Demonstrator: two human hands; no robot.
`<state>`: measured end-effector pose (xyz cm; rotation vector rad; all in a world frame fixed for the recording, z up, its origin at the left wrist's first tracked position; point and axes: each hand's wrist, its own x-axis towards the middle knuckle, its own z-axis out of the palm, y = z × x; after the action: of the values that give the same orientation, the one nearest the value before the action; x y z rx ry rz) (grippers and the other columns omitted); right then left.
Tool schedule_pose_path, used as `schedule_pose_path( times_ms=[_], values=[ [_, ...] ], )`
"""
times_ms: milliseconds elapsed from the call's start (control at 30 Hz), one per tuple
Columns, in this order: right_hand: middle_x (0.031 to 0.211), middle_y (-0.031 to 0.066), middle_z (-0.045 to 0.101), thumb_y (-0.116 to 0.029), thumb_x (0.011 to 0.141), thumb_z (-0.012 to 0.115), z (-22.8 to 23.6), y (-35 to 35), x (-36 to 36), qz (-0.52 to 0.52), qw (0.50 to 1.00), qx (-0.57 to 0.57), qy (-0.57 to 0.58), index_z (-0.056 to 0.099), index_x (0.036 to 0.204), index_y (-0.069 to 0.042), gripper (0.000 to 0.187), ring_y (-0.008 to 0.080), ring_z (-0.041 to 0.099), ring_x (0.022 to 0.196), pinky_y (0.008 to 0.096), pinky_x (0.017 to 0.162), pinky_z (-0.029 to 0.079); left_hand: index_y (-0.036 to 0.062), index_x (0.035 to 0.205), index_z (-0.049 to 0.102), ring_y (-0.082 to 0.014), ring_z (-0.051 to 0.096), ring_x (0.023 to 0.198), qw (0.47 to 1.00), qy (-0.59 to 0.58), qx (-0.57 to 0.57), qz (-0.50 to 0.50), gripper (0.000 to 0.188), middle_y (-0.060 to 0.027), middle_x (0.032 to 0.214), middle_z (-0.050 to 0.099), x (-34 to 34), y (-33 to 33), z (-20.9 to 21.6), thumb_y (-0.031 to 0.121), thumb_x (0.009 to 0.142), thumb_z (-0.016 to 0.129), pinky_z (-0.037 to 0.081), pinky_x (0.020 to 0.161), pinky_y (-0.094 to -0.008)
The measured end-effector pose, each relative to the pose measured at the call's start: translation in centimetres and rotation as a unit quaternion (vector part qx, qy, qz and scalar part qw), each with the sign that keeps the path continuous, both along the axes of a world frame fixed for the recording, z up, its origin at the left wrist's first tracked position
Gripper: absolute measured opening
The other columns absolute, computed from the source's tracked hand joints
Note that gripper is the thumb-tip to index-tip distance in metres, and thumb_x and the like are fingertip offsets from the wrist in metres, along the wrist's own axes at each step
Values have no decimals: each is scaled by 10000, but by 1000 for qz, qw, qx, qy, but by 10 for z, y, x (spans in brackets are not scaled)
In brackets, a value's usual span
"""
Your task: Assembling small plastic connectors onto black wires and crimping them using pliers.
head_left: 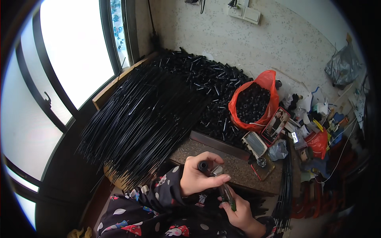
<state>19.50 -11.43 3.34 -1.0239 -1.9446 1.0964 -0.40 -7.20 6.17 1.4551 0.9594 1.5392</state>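
Note:
My left hand [197, 174] is closed around a small black tube-shaped part [204, 166], its round open end facing up. My right hand [237, 210] grips a dark green-handled tool [227, 194] whose tip reaches up to the part in the left hand. Both hands work close together in front of a speckled stone worktop [238, 168]. My sleeves are black with a coloured cartoon print.
A big fan of long thin black rods [139, 115] lies to the left. Behind it is a heap of short black tubes [210, 79]. A red bag [254, 101] holds black ring parts. A phone [275, 125], small boxes and clutter sit to the right. Windows are on the left.

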Motion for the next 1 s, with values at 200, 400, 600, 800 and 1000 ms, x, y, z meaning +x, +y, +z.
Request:
schedule_pose_path(
  times_ms=[200, 400, 600, 800, 1000],
  values=[
    [726, 96, 610, -84, 845, 560, -3, -3, -13, -2, 997, 30, -78, 427, 1263, 12, 450, 123, 603, 602, 256, 596, 478, -11, 907, 586, -44, 507, 601, 998, -46, 23, 32, 229, -5, 686, 588, 4, -4, -8, 127, 746, 674, 389, 548, -181],
    [941, 191, 597, -92, 823, 593, 13, 24, 5, 21, 996, -35, -83, 480, 1226, -28, 423, 344, 602, 889, 350, 734, 477, -15, 1070, 543, -26, 481, 578, 999, -25, 25, -19, 328, 14, 634, 557, -2, 3, -6, 106, 790, 664, 372, 520, -179],
    [825, 130, 537, -326, 804, 625, -77, 83, 41, -155, 931, 48, -326, 569, 906, 2, 348, 303, 569, 794, 392, 703, 458, -27, 1101, 555, -17, 441, 613, 996, -84, -10, -41, 313, 31, 655, 541, -2, 2, -24, 168, 858, 577, 345, 577, -162],
    [921, 123, 498, -359, 764, 645, -112, 90, 45, -195, 891, 104, -398, 532, 946, -9, 410, 308, 506, 949, 414, 741, 437, -81, 1011, 533, -33, 348, 482, 997, -69, 2, -35, 386, 24, 580, 450, 3, 0, -20, 266, 853, 591, 247, 449, -195],
    [1075, 114, 486, -359, 749, 662, -127, 87, 59, -190, 885, 219, -365, 490, 1155, -8, 563, 293, 435, 1046, 434, 879, 369, -77, 1010, 482, -41, 289, 397, 968, -235, 78, -47, 399, 29, 530, 394, -13, 15, 29, 241, 821, 631, 205, 385, -215]
  ],
)
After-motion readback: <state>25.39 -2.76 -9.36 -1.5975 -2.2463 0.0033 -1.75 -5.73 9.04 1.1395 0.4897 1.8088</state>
